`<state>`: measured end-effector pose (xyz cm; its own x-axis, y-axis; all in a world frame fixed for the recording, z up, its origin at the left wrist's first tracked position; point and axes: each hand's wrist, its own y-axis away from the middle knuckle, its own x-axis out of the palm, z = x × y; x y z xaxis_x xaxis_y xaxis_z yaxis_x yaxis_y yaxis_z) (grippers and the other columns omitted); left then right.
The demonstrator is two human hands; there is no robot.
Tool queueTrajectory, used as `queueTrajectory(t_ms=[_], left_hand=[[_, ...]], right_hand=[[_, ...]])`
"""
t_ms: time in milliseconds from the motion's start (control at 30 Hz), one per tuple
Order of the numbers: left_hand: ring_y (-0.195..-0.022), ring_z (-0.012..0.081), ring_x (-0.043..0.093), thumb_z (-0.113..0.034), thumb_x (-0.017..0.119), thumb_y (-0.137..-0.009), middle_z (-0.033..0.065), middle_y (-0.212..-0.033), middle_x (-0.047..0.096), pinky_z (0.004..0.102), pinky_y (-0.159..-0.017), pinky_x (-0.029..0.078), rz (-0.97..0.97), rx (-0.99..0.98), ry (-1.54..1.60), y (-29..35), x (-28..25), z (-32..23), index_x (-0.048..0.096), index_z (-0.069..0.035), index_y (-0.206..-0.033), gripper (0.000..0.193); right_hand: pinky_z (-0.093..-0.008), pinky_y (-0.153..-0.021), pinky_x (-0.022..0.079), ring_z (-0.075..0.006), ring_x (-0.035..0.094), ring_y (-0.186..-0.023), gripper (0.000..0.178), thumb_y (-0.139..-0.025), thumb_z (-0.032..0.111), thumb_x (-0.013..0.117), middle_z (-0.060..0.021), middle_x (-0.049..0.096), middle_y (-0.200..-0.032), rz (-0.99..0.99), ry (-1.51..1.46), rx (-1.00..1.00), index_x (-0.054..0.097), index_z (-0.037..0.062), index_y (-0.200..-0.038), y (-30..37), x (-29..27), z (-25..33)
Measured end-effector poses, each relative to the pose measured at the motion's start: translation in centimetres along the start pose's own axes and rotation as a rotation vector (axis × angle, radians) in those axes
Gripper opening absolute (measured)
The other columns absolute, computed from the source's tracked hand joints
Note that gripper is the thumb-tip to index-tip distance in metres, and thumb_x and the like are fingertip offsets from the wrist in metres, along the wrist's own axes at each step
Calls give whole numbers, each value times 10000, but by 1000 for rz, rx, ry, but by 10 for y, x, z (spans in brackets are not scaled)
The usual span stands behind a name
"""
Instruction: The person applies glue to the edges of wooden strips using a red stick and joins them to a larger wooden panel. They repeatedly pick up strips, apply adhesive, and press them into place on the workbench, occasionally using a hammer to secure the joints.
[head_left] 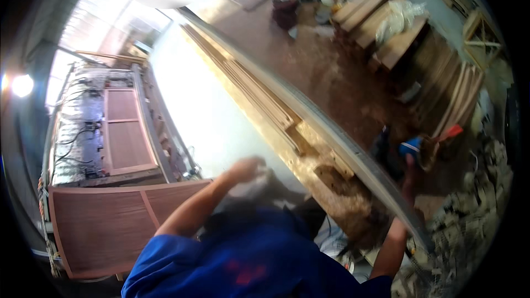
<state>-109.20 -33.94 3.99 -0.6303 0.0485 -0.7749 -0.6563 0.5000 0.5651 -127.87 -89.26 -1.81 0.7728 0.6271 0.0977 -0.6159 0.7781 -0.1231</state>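
Two hands, two pretty different spots here. The right hand (409,172) is out past the grey rail (331,124) that runs along the tabletop's right edge, and it's right up against a small blue thing (409,146) (could be a can or a cup, way too blurry for me to call). Looks like they're touching, but I can't tell if the fingers are clamped on it or just resting there.

The blue thing lies just beyond that hand, off the tabletop's near right corner and on the far side of the rail. Can't make out its long axis either. Right hand is clearly the nearer one; the left hand (248,170) is well apart from it, over by the near edge of the pale tabletop (190,99). Nothing shows in the left, but it's smeared enough that I can't say whether its fingers are apart or together.

Between the two, some long wooden strips (248,85) lie along the tabletop's right edge, long axis roughly in line with the rail, near ends pointing toward the near right corner.
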Motion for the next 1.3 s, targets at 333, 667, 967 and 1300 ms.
queueTrajectory(t_ms=[333, 667, 967, 1300], left_hand=[[-1040, 328, 693, -202, 641, -892, 164, -1089, 691, 421, -806, 579, -343, 942, -41, -213, 89, -6, 687, -68, -1097, 249], [-855, 349, 725, -248, 559, -928, 168, -928, 735, 462, -683, 592, -32, 840, 247, -243, 25, 108, 703, -85, -1060, 255], [-1406, 386, 452, -57, 898, -654, 196, -1563, 404, 443, -1093, 480, 228, 1094, 444, -177, -99, 178, 387, -100, -1555, 1037], [-1083, 241, 674, -134, 830, -820, 168, -1224, 669, 390, -945, 553, 87, 537, 1033, -90, -63, 230, 528, 19, -1326, 609]], right_hand=[[-456, -1125, 451, -325, 515, -1380, 772, -948, 362, 740, -204, 463, -1563, -654, 987, 84, 416, 18, -1557, 350, -38, 160], [-464, -1111, 436, -339, 515, -1356, 906, -833, 240, 839, -184, 471, -1511, -494, 498, 360, 362, 22, -1571, 436, 319, 101], [-380, -1015, 537, -283, 642, -1186, 715, -810, 167, 878, -154, 605, -1328, 16, 412, 200, 509, 35, -1407, 297, 465, 58], [-491, -1092, 454, -417, 514, -1339, 651, -833, 119, 802, -217, 548, -1428, 448, 1043, -73, 521, 26, -1413, 174, 468, -56]])
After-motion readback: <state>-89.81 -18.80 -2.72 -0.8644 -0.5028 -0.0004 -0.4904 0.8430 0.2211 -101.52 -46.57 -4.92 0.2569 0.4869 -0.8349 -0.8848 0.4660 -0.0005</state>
